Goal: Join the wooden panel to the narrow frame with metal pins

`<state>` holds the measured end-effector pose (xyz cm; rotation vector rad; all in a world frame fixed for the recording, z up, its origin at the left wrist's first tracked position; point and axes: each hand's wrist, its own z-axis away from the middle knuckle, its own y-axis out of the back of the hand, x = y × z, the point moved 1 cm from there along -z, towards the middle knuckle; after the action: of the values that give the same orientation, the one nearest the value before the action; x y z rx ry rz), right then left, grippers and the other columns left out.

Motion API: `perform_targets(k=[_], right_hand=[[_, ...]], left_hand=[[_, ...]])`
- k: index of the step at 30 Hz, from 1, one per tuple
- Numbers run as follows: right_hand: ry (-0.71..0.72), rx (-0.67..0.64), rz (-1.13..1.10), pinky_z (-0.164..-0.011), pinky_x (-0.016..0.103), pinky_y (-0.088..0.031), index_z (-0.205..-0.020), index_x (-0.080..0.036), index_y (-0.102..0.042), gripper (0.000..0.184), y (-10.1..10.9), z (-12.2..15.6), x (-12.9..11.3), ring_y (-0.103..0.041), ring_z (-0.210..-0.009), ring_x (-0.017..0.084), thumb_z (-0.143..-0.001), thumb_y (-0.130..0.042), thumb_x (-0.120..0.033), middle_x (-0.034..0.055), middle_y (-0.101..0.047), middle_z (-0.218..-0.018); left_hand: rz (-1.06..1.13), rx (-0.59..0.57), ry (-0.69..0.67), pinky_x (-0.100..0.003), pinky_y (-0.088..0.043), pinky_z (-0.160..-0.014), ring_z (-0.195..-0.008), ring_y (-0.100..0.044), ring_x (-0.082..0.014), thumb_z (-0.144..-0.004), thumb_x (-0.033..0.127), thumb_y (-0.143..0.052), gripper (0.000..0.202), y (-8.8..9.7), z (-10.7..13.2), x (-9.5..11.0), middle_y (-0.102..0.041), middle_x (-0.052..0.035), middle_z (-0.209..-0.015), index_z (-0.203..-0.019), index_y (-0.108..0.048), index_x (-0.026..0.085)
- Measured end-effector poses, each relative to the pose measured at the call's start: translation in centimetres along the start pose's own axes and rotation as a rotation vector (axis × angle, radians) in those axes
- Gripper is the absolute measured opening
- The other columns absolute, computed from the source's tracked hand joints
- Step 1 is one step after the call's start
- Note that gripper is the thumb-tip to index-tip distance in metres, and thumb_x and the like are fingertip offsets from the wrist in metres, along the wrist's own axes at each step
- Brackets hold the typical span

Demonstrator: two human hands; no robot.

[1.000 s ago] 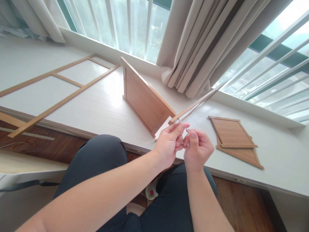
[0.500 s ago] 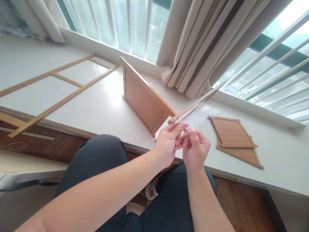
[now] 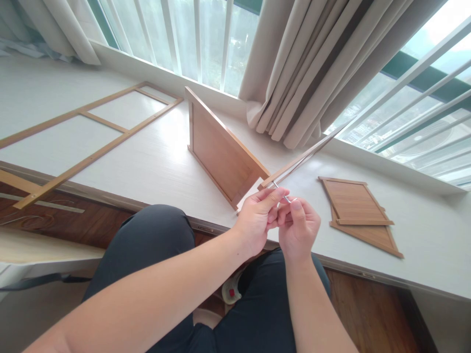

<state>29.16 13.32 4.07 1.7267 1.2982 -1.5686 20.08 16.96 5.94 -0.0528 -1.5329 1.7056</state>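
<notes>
Near the counter's front edge, my left hand (image 3: 257,215) is closed, thumb and fingers pinching a thin metal hex key (image 3: 287,199). Beside it, my right hand (image 3: 300,223) is curled with its fingertips at the key's bent end. The metal shaft reaches the near end of a narrow wooden frame (image 3: 290,166), which slants away to the upper right; the exact joint is too small to make out. A wooden panel (image 3: 224,147) stands on its edge just left of that frame, its near corner close to my left hand.
Two stacked wooden panels (image 3: 358,208) lie on the white counter (image 3: 147,171) to the right. At left, a long ladder-like wooden frame (image 3: 103,154) overhangs the front edge. Beige curtains (image 3: 294,73) hang before barred windows at the back.
The bent end of the hex key shows more clearly between my right thumb and fingers. Both hands stay in nearly the same place; the panels and frames look unmoved.
</notes>
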Motion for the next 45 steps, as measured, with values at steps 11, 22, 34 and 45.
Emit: perform_targets(k=[11,22,34,45], right_hand=[[0.003,-0.007,0.026,-0.040,0.024,-0.051,-0.071,-0.020,-0.062,0.040,-0.01,0.19,-0.10,-0.063,-0.049,0.017,-0.091,-0.074,-0.053,-0.0045,-0.053,-0.048],[0.070,0.019,0.028,-0.039,0.025,-0.049,-0.074,-0.020,-0.065,0.036,0.05,0.25,0.00,-0.061,-0.045,0.016,-0.091,-0.075,-0.049,-0.0057,-0.053,-0.048],[0.099,0.030,0.031,-0.039,0.023,-0.045,-0.079,-0.020,-0.066,0.032,0.34,0.34,0.24,-0.052,-0.041,0.013,-0.092,-0.075,-0.047,-0.0060,-0.055,-0.049],[0.108,0.047,0.055,-0.040,0.024,-0.046,-0.084,-0.020,-0.066,0.028,0.52,0.39,0.39,-0.049,-0.040,0.011,-0.092,-0.075,-0.046,-0.0068,-0.056,-0.050]], left_hand=[[-0.053,-0.001,0.014,-0.016,-0.027,-0.043,-0.045,-0.032,-0.0043,-0.074,0.045,-0.091,0.035,0.09,0.11,-0.08,-0.040,0.0087,-0.047,-0.090,-0.080,0.016],[-0.088,-0.011,0.022,-0.018,-0.027,-0.046,-0.047,-0.036,-0.0056,-0.073,0.047,-0.091,0.039,0.07,0.31,-0.10,-0.037,0.0082,-0.048,-0.094,-0.081,0.015],[-0.122,0.000,0.026,-0.019,-0.024,-0.047,-0.047,-0.034,-0.0059,-0.075,0.045,-0.089,0.037,-0.25,0.57,0.31,-0.037,0.0079,-0.048,-0.094,-0.082,0.014],[-0.133,-0.002,0.025,-0.020,-0.021,-0.047,-0.047,-0.035,-0.0063,-0.073,0.048,-0.090,0.040,-0.24,0.63,0.31,-0.036,0.0079,-0.047,-0.094,-0.082,0.014]])
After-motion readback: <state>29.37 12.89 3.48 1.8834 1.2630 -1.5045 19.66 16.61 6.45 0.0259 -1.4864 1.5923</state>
